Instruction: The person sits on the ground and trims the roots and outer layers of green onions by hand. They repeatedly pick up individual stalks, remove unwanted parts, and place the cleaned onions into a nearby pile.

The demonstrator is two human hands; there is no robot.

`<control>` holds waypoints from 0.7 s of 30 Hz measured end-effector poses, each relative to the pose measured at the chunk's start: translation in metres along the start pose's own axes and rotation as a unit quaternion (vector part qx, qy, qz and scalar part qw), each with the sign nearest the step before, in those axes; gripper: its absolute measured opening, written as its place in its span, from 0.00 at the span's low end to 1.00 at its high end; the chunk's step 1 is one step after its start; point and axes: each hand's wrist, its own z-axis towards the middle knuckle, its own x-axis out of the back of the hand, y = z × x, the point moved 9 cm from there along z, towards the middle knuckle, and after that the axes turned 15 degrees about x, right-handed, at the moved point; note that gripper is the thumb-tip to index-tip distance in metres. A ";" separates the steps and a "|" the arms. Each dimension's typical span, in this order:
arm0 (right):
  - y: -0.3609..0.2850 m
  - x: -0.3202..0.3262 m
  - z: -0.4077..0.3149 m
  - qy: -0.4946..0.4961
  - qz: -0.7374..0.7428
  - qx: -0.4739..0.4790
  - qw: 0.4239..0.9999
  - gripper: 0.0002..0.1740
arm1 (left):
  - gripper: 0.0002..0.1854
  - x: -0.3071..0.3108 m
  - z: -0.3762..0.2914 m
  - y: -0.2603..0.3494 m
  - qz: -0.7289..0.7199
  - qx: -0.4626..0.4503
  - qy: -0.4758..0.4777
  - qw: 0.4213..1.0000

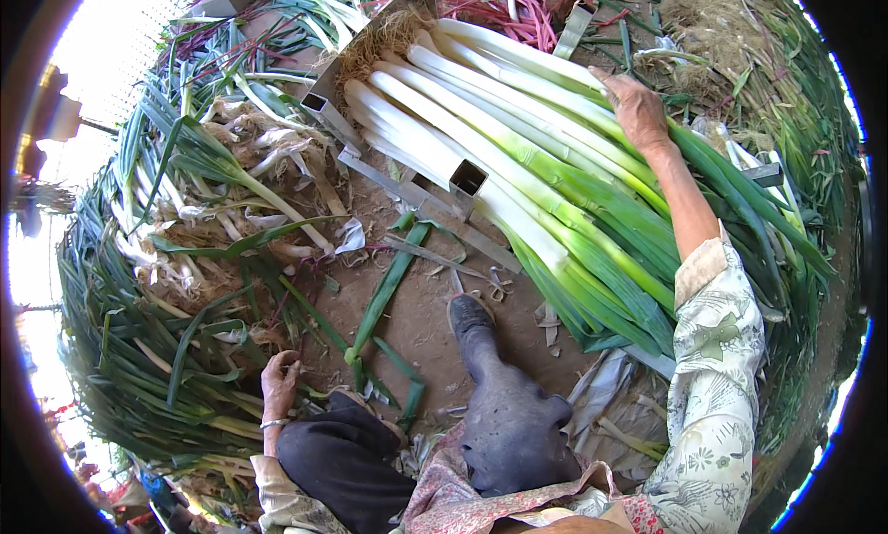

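Long leeks or Welsh onions (485, 110), with white stems and green leaves, lie side by side across a metal frame (430, 204). Their roots are lined up against its upper left end plate. My right hand (635, 110) rests on the far edge of this bundle, fingers over a stem; whether it grips one cannot be told. Down at the lower left, my left hand (281, 378) is beside my knee, fingers curled near loose leaves, and no object shows clearly in it. A loose green leaf (392, 291) lies on the ground between the hand and the frame.
A heap of untrimmed stalks (159, 367) fills the left side. More stalks (784, 69) are piled at the right. Red ties (534, 6) lie beyond the frame. Square metal tube posts (466, 187) stick up from its sides. My boot (472, 312) stands on bare soil near the frame.
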 end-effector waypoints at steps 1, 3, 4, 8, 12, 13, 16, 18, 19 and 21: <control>-0.001 0.006 0.000 0.034 -0.016 0.000 0.999 0.23 | 0.11 -0.004 0.001 -0.008 0.013 0.036 -0.020 0.999; -0.012 0.013 0.002 0.070 -0.039 0.056 0.995 0.22 | 0.10 -0.007 0.001 -0.011 -0.022 0.035 -0.034 0.999; -0.007 0.011 0.004 0.052 -0.026 0.028 0.998 0.22 | 0.10 -0.007 0.003 -0.013 -0.035 0.038 -0.030 0.998; -0.013 0.008 0.010 0.044 -0.034 0.032 0.998 0.22 | 0.10 -0.016 0.009 -0.030 -0.044 0.098 -0.046 0.993; -0.030 0.008 0.019 0.116 -0.039 0.079 0.989 0.21 | 0.11 -0.025 0.013 -0.037 -0.056 0.138 -0.069 0.986; -0.033 0.002 0.023 0.113 -0.015 0.096 0.989 0.20 | 0.12 -0.027 0.012 -0.033 -0.058 0.127 -0.078 0.987; -0.014 -0.023 0.027 0.044 -0.004 0.009 0.999 0.19 | 0.11 -0.031 0.009 -0.022 -0.051 0.099 -0.087 0.990; -0.003 -0.029 0.027 0.037 0.006 -0.016 0.999 0.19 | 0.11 -0.031 0.004 -0.015 -0.040 0.086 -0.090 0.991; 0.000 -0.034 0.028 0.024 0.027 -0.012 0.999 0.19 | 0.11 -0.030 0.001 -0.013 -0.039 0.092 -0.094 0.991; 0.006 -0.036 0.027 0.021 0.051 -0.019 0.998 0.19 | 0.10 -0.029 -0.007 -0.013 -0.029 0.124 -0.109 0.986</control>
